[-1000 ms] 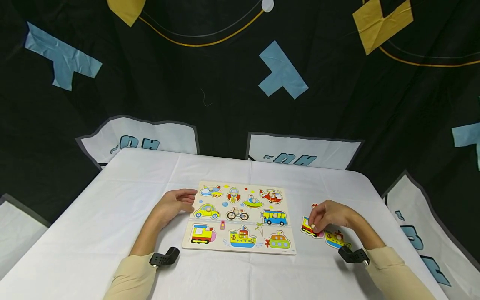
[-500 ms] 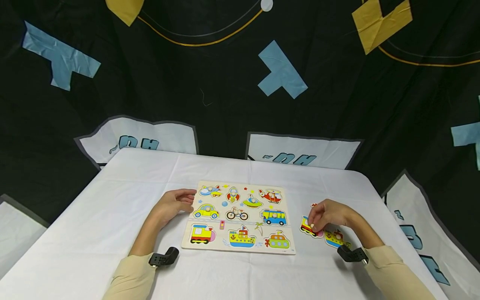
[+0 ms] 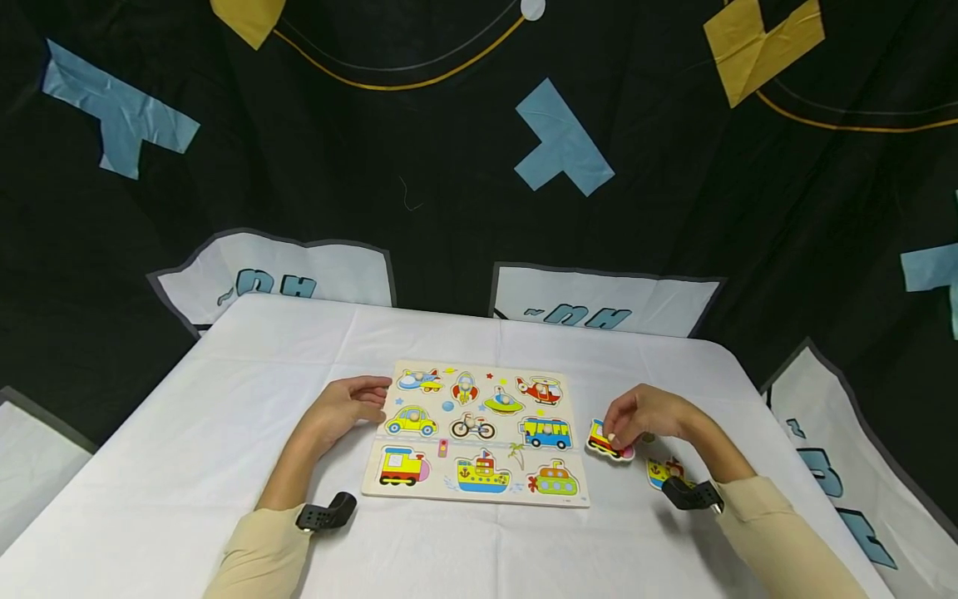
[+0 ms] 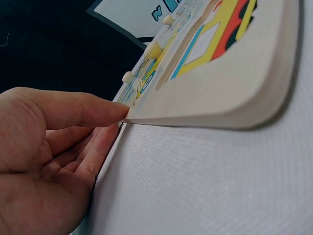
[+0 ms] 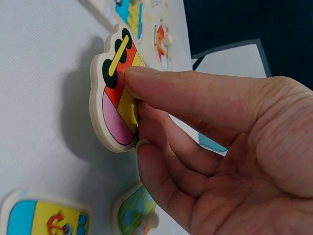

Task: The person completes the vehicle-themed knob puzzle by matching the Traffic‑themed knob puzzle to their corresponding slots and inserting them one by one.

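My right hand (image 3: 645,416) pinches a wooden train puzzle piece (image 5: 117,93) between thumb and fingers. The piece is tilted over the white cloth, its shadow falling beside it, to the right of the puzzle board (image 3: 441,481). My left hand (image 3: 344,413) touches the board's left edge, thumb tip at the rim and the other fingers loosely bent beside it. Train, ship and submarine pictures show without knobs in the board's front row. A ship piece (image 3: 663,472) lies under my right wrist; a green piece (image 5: 134,210) with a knob is partly hidden by my fingers.
Knobbed pieces such as a car (image 3: 412,421) and a bus (image 3: 546,433) sit in the board's upper rows. White cloth (image 3: 464,553) covers the table. A black curtain (image 3: 449,166) with taped blue shapes hangs behind it.
My right hand has lifted the train piece and brought it left toward the board, exposing more of the piece behind. My left hand stays at the board's edge.
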A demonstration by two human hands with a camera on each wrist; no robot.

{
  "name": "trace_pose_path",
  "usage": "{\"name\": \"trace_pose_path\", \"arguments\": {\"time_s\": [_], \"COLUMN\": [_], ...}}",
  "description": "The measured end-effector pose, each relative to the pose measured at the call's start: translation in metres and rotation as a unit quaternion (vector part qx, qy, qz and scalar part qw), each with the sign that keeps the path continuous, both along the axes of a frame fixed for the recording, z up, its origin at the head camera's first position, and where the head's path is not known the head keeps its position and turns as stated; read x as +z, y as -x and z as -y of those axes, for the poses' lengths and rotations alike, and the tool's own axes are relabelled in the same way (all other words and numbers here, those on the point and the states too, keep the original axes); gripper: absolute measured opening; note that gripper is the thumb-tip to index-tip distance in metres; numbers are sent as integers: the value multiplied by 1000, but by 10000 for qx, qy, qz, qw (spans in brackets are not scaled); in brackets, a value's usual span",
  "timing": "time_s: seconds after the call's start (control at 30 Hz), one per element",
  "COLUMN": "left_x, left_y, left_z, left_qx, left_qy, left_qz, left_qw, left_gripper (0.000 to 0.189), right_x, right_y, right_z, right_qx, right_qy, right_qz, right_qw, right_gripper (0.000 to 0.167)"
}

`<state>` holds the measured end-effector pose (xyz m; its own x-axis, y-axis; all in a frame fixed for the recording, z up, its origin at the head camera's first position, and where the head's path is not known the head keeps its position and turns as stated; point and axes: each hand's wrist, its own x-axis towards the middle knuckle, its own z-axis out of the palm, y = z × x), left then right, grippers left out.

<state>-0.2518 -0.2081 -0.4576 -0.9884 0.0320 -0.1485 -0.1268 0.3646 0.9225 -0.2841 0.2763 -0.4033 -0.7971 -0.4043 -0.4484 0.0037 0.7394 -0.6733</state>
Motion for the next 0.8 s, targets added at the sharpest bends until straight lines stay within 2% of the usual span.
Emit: {"name": "trace_pose_path", "arguments": {"time_s": [0.27,0.5,0.8], "left_x": [1,0,0], "left_y": [0,-1,0], "left_z": [0,0,0], "left_qx": [-28,-12,20], "left_qy": [20,-7,67], "left_qz": [-1,11,39], "left_qw": [10000,10000,10000], "left_gripper": [62,62,62], "right_x": [9,14,20], "right_y": [8,15,19], "right_z": [18,42,74], "right_qx": [281,353,622], "right_qy": [174,268,434], "right_qz": [-34,52,-106], "right_qw": [9994,9990,9971], "right_gripper": [20,19,17]}}
